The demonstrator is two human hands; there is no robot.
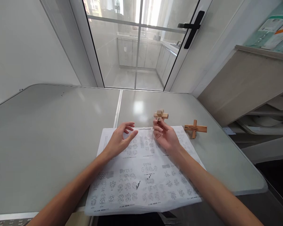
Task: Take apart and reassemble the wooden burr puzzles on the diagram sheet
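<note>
My right hand [164, 135] pinches a small wooden interlocking puzzle [160, 115] by its lower end and holds it up above the far edge of a printed instruction sheet [143, 175]. My left hand [120, 139] hovers over the sheet just to the left, fingers spread and curled, holding nothing. A second wooden cross-shaped puzzle [195, 128] lies on the table to the right of my right hand, apart from it.
The grey table [49, 131] has a seam down its middle and a rounded right corner. A glass door [136, 44] with a black handle stands behind it. A wooden shelf unit [254, 88] stands at the right, close to the table's edge.
</note>
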